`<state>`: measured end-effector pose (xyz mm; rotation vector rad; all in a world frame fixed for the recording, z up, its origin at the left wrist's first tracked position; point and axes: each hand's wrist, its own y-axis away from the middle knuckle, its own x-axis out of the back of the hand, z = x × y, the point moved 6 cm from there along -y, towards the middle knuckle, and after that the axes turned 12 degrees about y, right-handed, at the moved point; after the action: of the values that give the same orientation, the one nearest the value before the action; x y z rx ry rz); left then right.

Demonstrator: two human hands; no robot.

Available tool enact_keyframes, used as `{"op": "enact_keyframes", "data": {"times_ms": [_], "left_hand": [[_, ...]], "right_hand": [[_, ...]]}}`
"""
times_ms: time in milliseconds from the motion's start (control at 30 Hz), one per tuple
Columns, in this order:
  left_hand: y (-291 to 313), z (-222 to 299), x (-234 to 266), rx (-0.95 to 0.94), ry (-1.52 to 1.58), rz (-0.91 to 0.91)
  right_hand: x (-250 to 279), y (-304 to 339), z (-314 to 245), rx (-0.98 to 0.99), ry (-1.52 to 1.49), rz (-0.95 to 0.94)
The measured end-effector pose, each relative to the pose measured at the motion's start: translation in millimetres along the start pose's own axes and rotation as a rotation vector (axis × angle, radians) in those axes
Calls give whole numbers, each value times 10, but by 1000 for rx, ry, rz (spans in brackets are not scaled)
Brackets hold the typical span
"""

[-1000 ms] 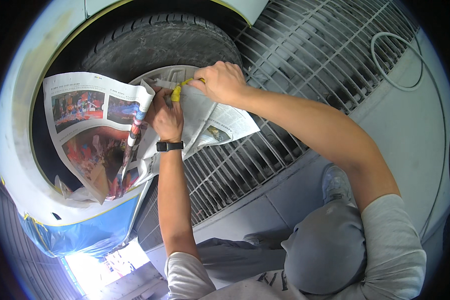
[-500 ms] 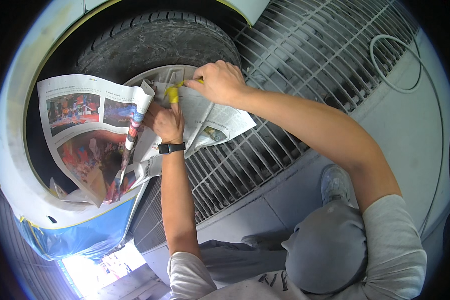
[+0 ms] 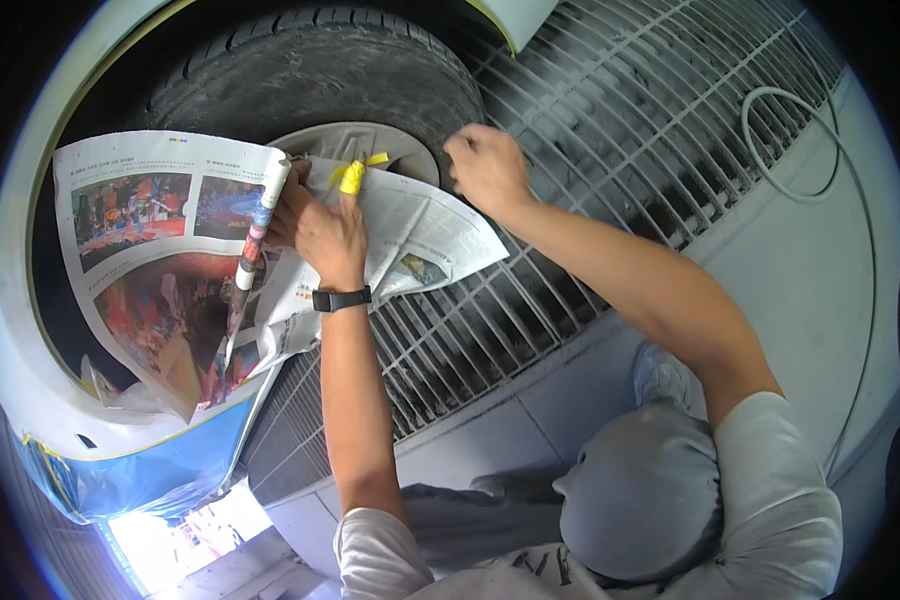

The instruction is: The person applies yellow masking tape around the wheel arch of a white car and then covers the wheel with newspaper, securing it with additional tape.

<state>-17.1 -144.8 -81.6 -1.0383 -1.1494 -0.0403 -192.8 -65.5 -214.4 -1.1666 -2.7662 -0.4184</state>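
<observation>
head view, two hands [image 3: 322, 235] [image 3: 492, 174], newspaper [image 3: 150, 290], yellow tape [image 3: 351, 178], one tyre [image 3: 315, 85]

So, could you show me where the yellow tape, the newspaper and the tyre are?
Yellow tape [image 3: 351, 180]: head view, on its bunched part.
Newspaper [image 3: 155, 295]: head view, on the colour picture of its left-hand sheet.
Tyre [image 3: 315, 85]: head view, on its dark sidewall.

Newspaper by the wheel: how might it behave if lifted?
The newspaper is probably floppy, since its broad sheet curves and creases. It looks light and likely tears easily, being thin printed paper. Its rolled fold beside the left hand may stay a little stiffer.
</observation>
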Motion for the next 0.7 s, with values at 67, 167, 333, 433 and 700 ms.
{"op": "enact_keyframes", "data": {"times_ms": [67,167,333,433,700], "left_hand": [[6,1,-6,-11,-9,13],[20,-8,-12,-18,34,17],[43,-32,-12,-59,4,38],[58,-80,-39,-35,-53,28],[476,489,334,-341,106,-341]], "right_hand": [[103,191,-93,475,117,-11],[56,515,-177,977,562,-5],[-268,447,-306,1107,1095,-86],[-338,293,-297,1081,1142,-181],[179,371,-161,923,1241,-460]]}}
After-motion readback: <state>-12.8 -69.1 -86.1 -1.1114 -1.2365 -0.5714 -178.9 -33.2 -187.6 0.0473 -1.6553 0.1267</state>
